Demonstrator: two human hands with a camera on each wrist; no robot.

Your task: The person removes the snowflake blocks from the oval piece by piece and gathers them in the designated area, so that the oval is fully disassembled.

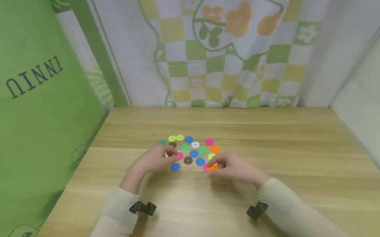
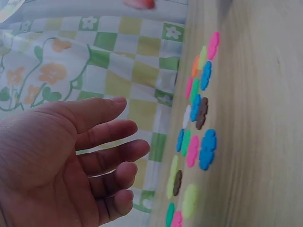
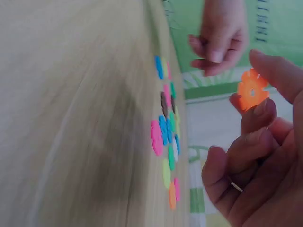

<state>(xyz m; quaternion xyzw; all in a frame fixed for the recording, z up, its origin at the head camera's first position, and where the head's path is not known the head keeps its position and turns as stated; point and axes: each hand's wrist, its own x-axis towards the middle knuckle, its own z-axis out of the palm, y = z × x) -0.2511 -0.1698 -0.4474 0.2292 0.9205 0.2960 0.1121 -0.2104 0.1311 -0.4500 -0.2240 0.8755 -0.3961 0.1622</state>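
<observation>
Between the thumb and fingers of my right hand (image 1: 235,169) is an orange snowflake disc (image 3: 252,91), pinched above the table. My left hand (image 2: 80,161) holds nothing; its fingers are relaxed and slightly bent, above the left part of the spread discs. In the head view a pink disc (image 1: 180,156) shows right by the left fingertips. Another pink disc (image 1: 205,168) lies just beside the right fingers. Around them lie several flat notched discs, among them a brown disc (image 1: 188,160), a white disc (image 1: 195,144) and a blue disc (image 1: 175,167).
The discs lie on a light wooden table (image 1: 285,154), grouped near its middle. A checked curtain (image 1: 215,64) hangs along the back edge. Green cloth (image 1: 19,134) borders the left side, and a white surface (image 1: 378,105) stands along the right.
</observation>
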